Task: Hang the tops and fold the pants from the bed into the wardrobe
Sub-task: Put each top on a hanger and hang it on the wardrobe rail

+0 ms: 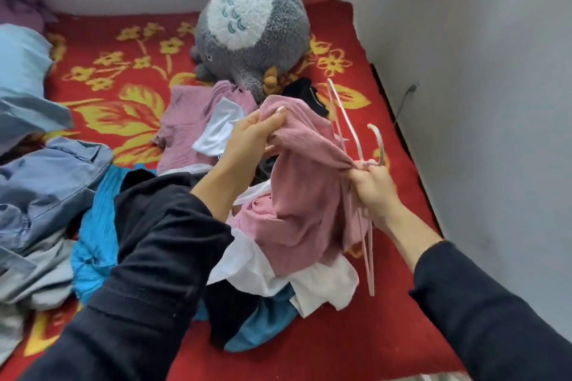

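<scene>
Both grips on pink top (pixel 297 195), wall (pixel 479 102) close right.

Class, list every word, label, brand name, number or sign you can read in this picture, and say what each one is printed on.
None can be read.
The red blanket carries only yellow flowers.
The grey plush toy has blue stitched marks, not letters.
The pink top and hanger show no label.
</scene>
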Demonstrator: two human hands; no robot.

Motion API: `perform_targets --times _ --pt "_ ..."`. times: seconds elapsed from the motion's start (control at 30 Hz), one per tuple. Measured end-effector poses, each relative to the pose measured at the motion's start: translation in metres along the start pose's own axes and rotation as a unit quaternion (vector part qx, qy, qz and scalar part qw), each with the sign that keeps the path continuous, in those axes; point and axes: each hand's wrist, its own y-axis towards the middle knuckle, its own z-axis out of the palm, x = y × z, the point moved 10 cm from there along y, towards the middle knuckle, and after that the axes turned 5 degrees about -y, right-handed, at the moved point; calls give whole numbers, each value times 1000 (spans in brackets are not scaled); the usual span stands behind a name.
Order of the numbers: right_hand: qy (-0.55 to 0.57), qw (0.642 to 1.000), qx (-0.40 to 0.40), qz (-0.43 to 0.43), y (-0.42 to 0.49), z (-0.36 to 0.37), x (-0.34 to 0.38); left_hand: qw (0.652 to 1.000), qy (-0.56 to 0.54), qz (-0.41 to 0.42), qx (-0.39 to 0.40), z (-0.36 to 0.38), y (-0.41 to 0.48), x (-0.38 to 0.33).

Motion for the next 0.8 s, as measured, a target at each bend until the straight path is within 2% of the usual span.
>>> perform_targets --times 0.07,0.17,0.23,0.27,0.33,0.37,0.4,0.47,0.53,0.63,0.7,0.8 --pt "0 1000 15 -16 -6 -9 53 1000 3 0 -4 -11 -8 -20" --pt "9 998 36 -49 -31 -13 133 996 58 -16 73 -6 -34 -39" --pt "30 994 58 -84 -53 -7 190 985 133 -23 109 0 -57 -50" --pt "31 992 69 -103 -64 -2 216 969 222 -19 109 0 -67 -51" --pt "21 987 79 -135 -85 8 262 895 433 -19 99 -3 -82 -47" --pt "15 985 81 -150 -96 13 282 866 489 -24 99 -5 -87 -42" --pt "13 983 81 -165 -106 16 301 856 508 -24 95 -8 -89 -37" --pt "25 977 76 -196 -123 20 335 877 477 25 55 -10 -89 -53" --pt "29 971 70 -227 -135 20 361 918 386 93 -1 -16 -93 -90" --pt "-20 969 32 -246 -142 16 375 977 191 91 -3 -22 -105 -146" --pt "-80 964 6 -255 -146 15 373 988 120 94 18 -20 -116 -181" --pt "-113 964 -4 -242 -142 15 352 994 25 104 -1 -26 -129 -222"
